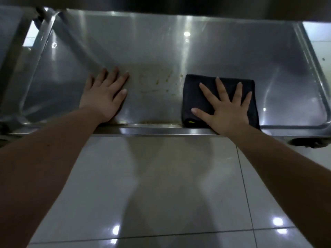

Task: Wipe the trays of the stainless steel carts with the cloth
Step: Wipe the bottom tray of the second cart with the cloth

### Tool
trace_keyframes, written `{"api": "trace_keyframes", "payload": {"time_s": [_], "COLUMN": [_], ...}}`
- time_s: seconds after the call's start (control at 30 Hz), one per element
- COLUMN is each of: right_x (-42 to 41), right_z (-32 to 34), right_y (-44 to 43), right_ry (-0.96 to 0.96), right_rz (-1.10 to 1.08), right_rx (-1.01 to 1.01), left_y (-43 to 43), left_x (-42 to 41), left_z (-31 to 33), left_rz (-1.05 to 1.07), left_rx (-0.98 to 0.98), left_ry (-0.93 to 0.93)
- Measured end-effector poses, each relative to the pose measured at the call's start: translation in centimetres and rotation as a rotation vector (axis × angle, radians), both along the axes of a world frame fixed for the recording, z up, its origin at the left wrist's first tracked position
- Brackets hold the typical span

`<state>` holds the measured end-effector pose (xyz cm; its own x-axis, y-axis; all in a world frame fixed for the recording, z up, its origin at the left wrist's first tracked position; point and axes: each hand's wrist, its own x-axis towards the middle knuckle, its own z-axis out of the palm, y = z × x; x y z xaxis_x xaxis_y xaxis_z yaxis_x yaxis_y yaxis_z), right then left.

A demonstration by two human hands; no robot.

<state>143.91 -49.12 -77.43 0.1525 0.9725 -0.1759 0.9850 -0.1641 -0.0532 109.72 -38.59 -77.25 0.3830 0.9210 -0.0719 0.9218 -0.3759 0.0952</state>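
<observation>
My right hand (226,111) presses the dark cloth (198,97) flat under spread fingers (220,88); my left hand (103,93) rests open on the tray (152,51), fingers together.

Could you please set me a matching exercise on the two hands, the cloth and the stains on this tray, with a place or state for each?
Things:
1. left hand
2. right hand
3. cloth
4. stains

Places or states:
a. yellowish, between the hands
b. flat on the bare tray
c. spread flat on the cloth
d. dark, folded, at the tray's near rim

Pairs: 1-b, 2-c, 3-d, 4-a.
</observation>
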Motion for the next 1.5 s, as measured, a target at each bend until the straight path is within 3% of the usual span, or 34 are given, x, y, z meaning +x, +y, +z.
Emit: {"api": "trace_keyframes", "payload": {"time_s": [0.2,0.33,0.4,0.53,0.7,0.83,1.03,1.13,1.27,1.4,1.5], "right_x": [-3.5,-13.3,-14.2,-8.3,5.3,5.1,-12.9,-16.2,-7.7,4.2,5.7], "right_z": [0.8,0.4,0.5,0.9,1.9,2.2,0.7,0.8,0.6,1.6,1.7], "right_y": [8.1,9.9,9.9,9.5,6.1,5.6,9.5,8.7,5.5,0.1,-1.4], "right_ry": [0.070,0.001,0.003,-0.001,0.054,0.079,0.013,0.024,0.009,0.022,0.009], "right_rz": [-0.220,0.068,0.127,0.073,-0.368,-0.514,0.014,0.123,0.068,-0.193,-0.256], "right_rx": [-0.068,-0.021,-0.033,-0.014,-0.093,-0.078,-0.008,-0.007,0.028,-0.083,-0.100], "left_y": [0.1,0.0,0.0,-0.1,0.0,-0.1,0.2,0.2,0.0,-0.1,-0.3], "left_x": [0.4,-0.1,-0.1,0.2,0.3,0.6,0.0,-0.2,0.0,0.2,0.4], "left_z": [0.1,0.0,-0.1,-0.1,-0.3,-0.5,-0.6,-0.4,-0.4,-0.7,-0.9], "left_rz": [0.000,0.002,0.012,0.034,0.024,0.027,0.023,0.031,0.040,0.038,0.026], "left_rx": [0.031,0.042,0.042,0.028,0.028,0.045,0.054,0.030,0.028,0.032,0.038], "left_ry": [0.019,0.000,-0.012,-0.039,-0.043,-0.019,-0.013,-0.020,-0.035,-0.033,-0.034]}}
